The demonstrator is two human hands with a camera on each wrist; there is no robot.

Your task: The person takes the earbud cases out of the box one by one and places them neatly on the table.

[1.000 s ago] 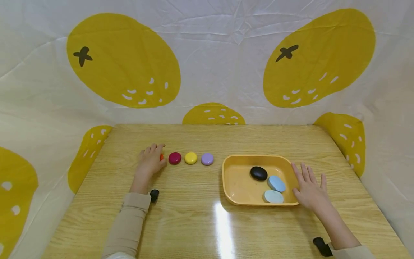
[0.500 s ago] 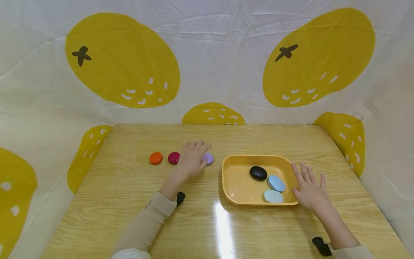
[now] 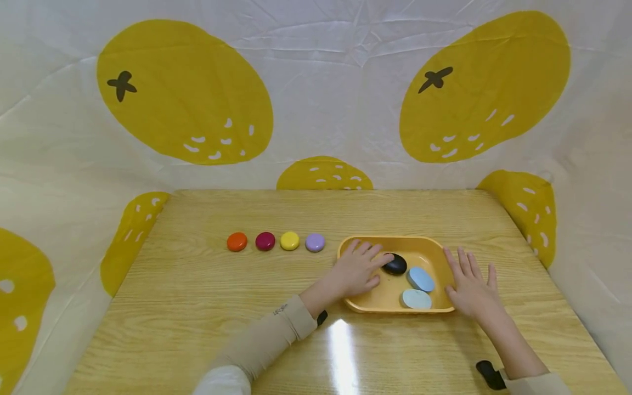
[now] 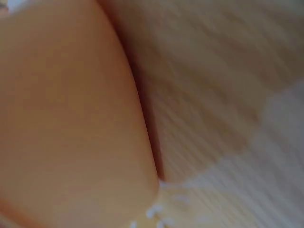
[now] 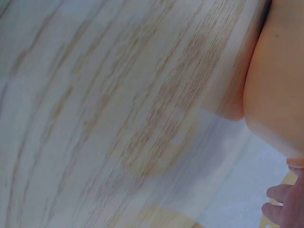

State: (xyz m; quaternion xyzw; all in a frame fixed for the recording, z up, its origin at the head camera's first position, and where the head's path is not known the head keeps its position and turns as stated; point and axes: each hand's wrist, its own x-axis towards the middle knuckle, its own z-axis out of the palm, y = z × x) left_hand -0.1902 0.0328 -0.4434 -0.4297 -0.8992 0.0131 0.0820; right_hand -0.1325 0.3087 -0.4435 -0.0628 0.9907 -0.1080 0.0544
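Note:
My left hand [image 3: 356,270] is over the left half of a yellow-orange tray [image 3: 362,306], fingers spread. Its forefinger overlaps the edge of a smooth black oval stone [image 3: 396,265] lying in the tray. Two pale blue oval pieces, an upper one [image 3: 421,278] and a lower one [image 3: 416,299], lie to the right of the stone. At the tray's right rim rests my right hand [image 3: 474,291], its fingers straight and spread. The tray wall [image 4: 71,114] fills much of the left wrist view. In the right wrist view, fingertips [image 5: 274,202] show below the tray wall [image 5: 278,85].
Left of the tray, a row of glossy round pieces lies on the wooden table [image 3: 197,307]: orange [image 3: 237,242], dark red [image 3: 265,241], yellow [image 3: 289,241] and lilac [image 3: 315,242]. A white cloth with yellow fruit shapes [image 3: 326,109] hangs behind the table.
My left hand has moved right, from the orange piece across the row and into the tray beside the black stone. The right hand has stayed at the tray's rim.

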